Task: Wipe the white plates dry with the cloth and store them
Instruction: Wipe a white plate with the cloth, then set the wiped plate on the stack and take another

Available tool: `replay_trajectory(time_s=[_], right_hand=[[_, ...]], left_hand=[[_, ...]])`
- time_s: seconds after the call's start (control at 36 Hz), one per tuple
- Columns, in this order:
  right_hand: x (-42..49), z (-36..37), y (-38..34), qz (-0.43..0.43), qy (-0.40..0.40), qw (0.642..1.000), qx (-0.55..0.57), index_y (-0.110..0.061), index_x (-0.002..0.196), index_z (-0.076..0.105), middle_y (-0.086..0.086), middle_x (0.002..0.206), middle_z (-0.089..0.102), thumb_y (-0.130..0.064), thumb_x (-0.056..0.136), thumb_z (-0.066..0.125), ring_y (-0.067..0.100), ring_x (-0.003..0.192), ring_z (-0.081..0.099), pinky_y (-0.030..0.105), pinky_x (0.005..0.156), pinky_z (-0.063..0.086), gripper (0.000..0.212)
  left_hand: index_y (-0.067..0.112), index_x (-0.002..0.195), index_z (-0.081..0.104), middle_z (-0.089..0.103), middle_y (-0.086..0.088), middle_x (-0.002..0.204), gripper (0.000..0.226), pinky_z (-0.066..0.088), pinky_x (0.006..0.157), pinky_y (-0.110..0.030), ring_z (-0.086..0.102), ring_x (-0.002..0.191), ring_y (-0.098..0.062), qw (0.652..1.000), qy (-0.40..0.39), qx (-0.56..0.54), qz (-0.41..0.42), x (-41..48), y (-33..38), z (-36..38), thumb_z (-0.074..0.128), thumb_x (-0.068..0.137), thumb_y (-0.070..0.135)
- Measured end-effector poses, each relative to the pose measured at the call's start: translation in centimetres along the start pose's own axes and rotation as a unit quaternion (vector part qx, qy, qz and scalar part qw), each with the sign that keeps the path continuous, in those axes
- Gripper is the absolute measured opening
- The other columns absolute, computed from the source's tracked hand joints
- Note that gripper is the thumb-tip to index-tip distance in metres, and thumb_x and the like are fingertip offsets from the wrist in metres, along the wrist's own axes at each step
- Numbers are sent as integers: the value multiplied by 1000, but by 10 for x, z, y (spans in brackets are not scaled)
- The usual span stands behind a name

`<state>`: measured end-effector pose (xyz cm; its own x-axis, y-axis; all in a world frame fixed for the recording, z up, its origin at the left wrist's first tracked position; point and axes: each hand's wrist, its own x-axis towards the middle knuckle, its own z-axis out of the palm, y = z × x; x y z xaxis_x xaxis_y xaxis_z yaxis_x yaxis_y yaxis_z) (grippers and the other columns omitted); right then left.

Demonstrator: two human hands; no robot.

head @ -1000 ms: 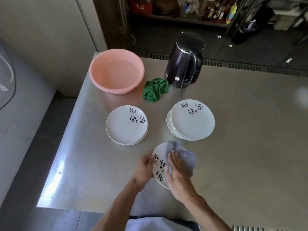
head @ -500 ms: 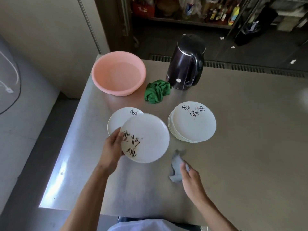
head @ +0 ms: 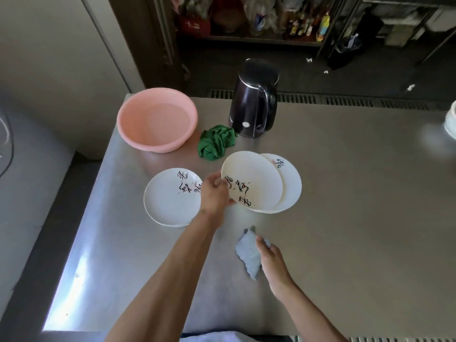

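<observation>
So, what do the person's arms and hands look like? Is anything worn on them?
The left arm and the right arm are bare as far as the frame shows them: no sleeves, no watch, no bracelet. The left grip and the right grip are bare hands without gloves, and I see no ring. A white garment shows at the bottom edge.

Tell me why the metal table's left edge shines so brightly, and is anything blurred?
Head view: light glares off the grey steel table along its near left edge; same head view: the back shelves lie in shadow, the wide lens bows the table edges, and a white object at the right border is smeared.
</observation>
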<state>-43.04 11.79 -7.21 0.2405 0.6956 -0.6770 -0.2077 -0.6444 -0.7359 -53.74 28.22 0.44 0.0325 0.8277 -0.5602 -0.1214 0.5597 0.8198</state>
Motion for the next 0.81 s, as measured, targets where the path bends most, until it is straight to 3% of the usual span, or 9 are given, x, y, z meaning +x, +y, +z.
replay_trajectory(time_s=[0.06, 0.14, 0.28, 0.42, 0.53, 0.61, 0.67, 0.75, 0.81], right_hand=[[0, -3, -1, 1, 2, 1000, 6, -18, 102, 74, 4, 92, 77, -55, 86, 53, 17, 83, 73, 24, 67, 52, 46], [0, -5, -1, 6, 0, 1000, 9, -21, 103, 75, 2, 97, 77, -54, 87, 53, 15, 90, 73, 26, 74, 51, 42], [0, -6, 0, 24, 7, 1000, 8, -21, 104, 74, -2, 100, 77, -39, 102, 49, 14, 98, 72, 21, 74, 51, 32], [1, -1, -4, 56, 7, 998, 10, -17, 101, 73, 0, 90, 78, -40, 99, 50, 14, 85, 74, 23, 66, 53, 32], [7, 5, -8, 60, 8, 998, 26, -19, 101, 71, -2, 91, 78, -37, 102, 51, 16, 86, 75, 26, 64, 56, 27], [14, 9, -12, 59, 8, 998, 29, -19, 104, 71, -4, 96, 78, -37, 101, 51, 14, 94, 73, 33, 86, 57, 27], [18, 12, -14, 61, 4, 997, 47, -15, 109, 71, 2, 105, 76, -36, 101, 51, 19, 103, 71, 43, 100, 52, 29], [24, 21, -19, 76, -4, 993, 90, -15, 115, 69, 6, 109, 75, -37, 102, 51, 22, 105, 71, 48, 103, 50, 32], [29, 32, -24, 81, -11, 989, 120, -14, 119, 68, 8, 111, 75, -38, 103, 49, 24, 106, 70, 49, 104, 49, 34]], left_hand=[[9, 116, 61, 70, -17, 109, 28, 64, 75, -52, 70, 107, -37, 1000, 1, -11, -9, 1, -2, 6, 41, 101, -2], [6, 114, 67, 73, -19, 108, 32, 63, 81, -55, 72, 106, -36, 1000, -2, -4, -10, 1, -5, 12, 42, 98, -4], [17, 120, 72, 77, -7, 109, 43, 64, 84, -46, 72, 104, -24, 999, -17, 34, -8, -2, -10, 18, 46, 92, -2], [36, 116, 66, 72, 3, 110, 47, 64, 72, -36, 65, 101, -13, 996, -46, 71, -28, -7, -10, 21, 45, 89, 4], [34, 135, 61, 70, 9, 108, 54, 60, 63, -30, 63, 100, -14, 989, -59, 134, -31, -7, -13, 25, 46, 91, 7], [32, 149, 50, 67, -3, 127, 63, 58, 57, -25, 59, 103, -18, 977, -79, 194, -43, -5, -19, 26, 46, 91, 7], [35, 158, 35, 59, -11, 133, 74, 64, 66, -33, 58, 114, -23, 963, -96, 250, -41, -2, -21, 25, 44, 90, 7], [42, 158, 29, 57, -24, 129, 80, 63, 85, -46, 56, 122, -35, 948, -119, 294, -34, 2, -24, 15, 46, 86, 12], [35, 158, 33, 63, -27, 124, 81, 61, 87, -42, 62, 115, -37, 945, -97, 311, -28, 7, -25, -2, 47, 79, 21]])
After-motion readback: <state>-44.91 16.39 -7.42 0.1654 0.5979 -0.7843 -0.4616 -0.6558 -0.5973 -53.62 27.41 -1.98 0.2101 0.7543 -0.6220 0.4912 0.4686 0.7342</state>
